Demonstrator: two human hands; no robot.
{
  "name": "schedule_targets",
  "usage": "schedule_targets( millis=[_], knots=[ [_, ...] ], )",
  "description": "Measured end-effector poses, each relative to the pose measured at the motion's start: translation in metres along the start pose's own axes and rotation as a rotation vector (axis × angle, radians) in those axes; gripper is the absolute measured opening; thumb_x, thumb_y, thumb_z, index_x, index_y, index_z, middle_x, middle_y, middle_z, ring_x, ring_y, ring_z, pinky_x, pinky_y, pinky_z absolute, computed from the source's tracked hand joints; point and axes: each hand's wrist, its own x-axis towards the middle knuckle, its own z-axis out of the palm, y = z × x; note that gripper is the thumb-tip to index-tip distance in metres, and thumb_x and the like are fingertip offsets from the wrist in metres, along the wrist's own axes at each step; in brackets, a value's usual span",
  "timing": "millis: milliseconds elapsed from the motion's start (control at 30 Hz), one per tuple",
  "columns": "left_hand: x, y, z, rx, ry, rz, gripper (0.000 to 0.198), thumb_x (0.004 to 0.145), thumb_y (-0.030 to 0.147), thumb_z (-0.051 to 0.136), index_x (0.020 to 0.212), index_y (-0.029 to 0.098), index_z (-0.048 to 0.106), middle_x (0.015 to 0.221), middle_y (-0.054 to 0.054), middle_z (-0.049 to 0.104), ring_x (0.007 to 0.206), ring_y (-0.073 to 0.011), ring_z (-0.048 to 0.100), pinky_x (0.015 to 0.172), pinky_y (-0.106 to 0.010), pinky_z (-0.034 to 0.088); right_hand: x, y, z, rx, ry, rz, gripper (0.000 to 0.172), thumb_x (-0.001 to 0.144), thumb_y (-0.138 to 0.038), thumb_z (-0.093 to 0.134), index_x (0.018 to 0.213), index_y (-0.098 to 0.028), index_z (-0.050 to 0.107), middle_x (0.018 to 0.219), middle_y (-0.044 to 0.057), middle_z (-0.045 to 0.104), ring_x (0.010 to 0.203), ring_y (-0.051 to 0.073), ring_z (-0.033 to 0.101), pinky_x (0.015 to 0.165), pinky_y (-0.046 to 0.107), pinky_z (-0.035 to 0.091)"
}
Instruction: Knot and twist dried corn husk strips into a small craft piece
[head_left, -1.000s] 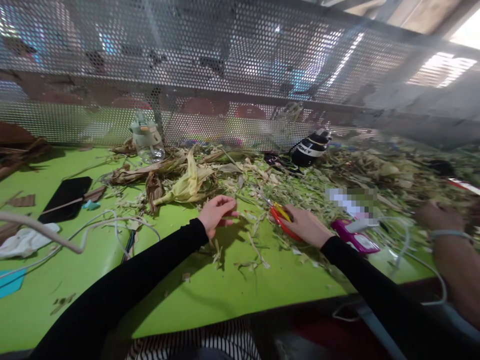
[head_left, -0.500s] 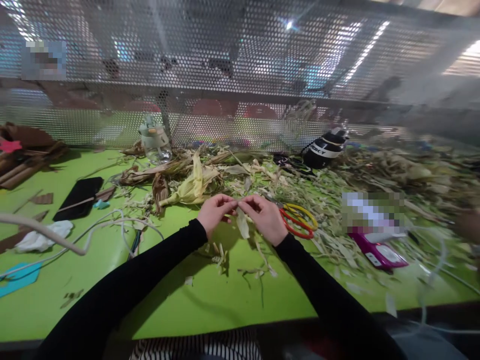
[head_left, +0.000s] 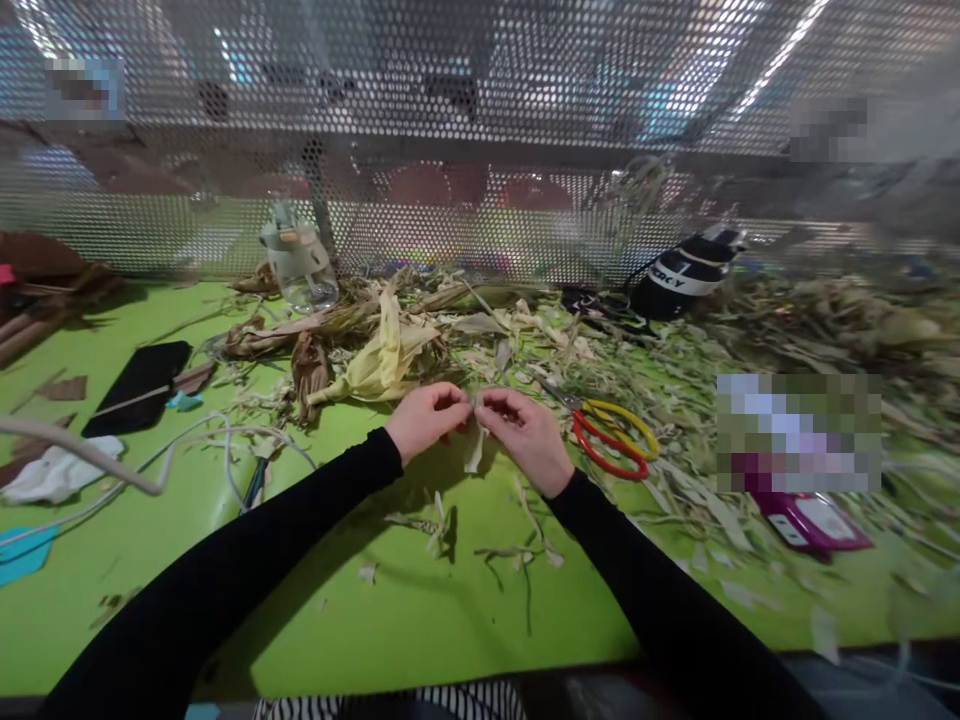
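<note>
My left hand point(head_left: 426, 418) and my right hand point(head_left: 525, 435) meet over the green table point(head_left: 420, 620), fingertips pinched together on a pale strip of corn husk point(head_left: 475, 452) that hangs down between them. Both hands are closed on that strip. Red and yellow handled scissors point(head_left: 611, 438) lie on the table just right of my right hand. A yellowish corn husk bundle point(head_left: 382, 360) lies just beyond my left hand, among dried husks and scraps.
A perforated metal screen point(head_left: 480, 150) walls the far edge. A clear bottle point(head_left: 296, 265) and a black bottle point(head_left: 686, 272) stand by it. A black phone point(head_left: 135, 385), white cables point(head_left: 150, 470), a magenta device point(head_left: 814, 520) and husk litter point(head_left: 787, 330) surround the hands.
My right hand left the scissors on the table and came left to meet my left hand on the husk strip. The other person's arm at the right is out of view.
</note>
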Motion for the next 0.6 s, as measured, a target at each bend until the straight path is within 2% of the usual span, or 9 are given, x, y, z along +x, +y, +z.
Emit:
schedule_targets(
  millis=[233,467,533,600],
  knots=[
    [-0.002,0.002,0.002,-0.088,-0.084,-0.072,0.010,0.074,0.013,0.062,0.069,0.012,0.054,0.055,0.003,0.059,0.048,-0.0050,0.055,0.053,-0.018,0.048,-0.005,-0.003,0.000,-0.001,0.005,-0.051,0.014,0.078,-0.028,0.061,0.088,-0.018,0.064,0.077,0.002,0.065,0.061,0.011,0.056,0.053,0.023,0.046],
    [-0.005,0.008,0.000,-0.220,-0.104,-0.222,0.007,0.077,0.012,0.058,0.070,0.012,0.057,0.055,0.002,0.058,0.046,-0.0051,0.056,0.050,-0.016,0.047,-0.008,-0.013,-0.006,-0.294,0.033,-0.396,0.011,0.081,-0.019,0.058,0.086,-0.022,0.068,0.080,0.003,0.068,0.072,0.015,0.061,0.065,0.027,0.048],
    [-0.006,0.009,-0.001,-0.252,-0.124,-0.244,0.005,0.076,0.014,0.059,0.071,0.012,0.058,0.056,0.002,0.057,0.048,-0.0056,0.057,0.051,-0.016,0.047,-0.008,-0.016,-0.008,-0.334,0.022,-0.447,0.013,0.081,-0.016,0.058,0.086,-0.022,0.068,0.080,0.003,0.069,0.073,0.015,0.062,0.068,0.029,0.049],
    [-0.006,0.009,-0.003,-0.281,-0.154,-0.236,0.012,0.074,0.019,0.062,0.067,0.012,0.056,0.054,0.003,0.053,0.050,-0.0064,0.058,0.051,-0.016,0.048,-0.009,-0.017,-0.010,-0.343,0.019,-0.452,0.013,0.081,-0.016,0.057,0.085,-0.022,0.068,0.080,0.003,0.069,0.074,0.015,0.062,0.069,0.029,0.050]
  ],
)
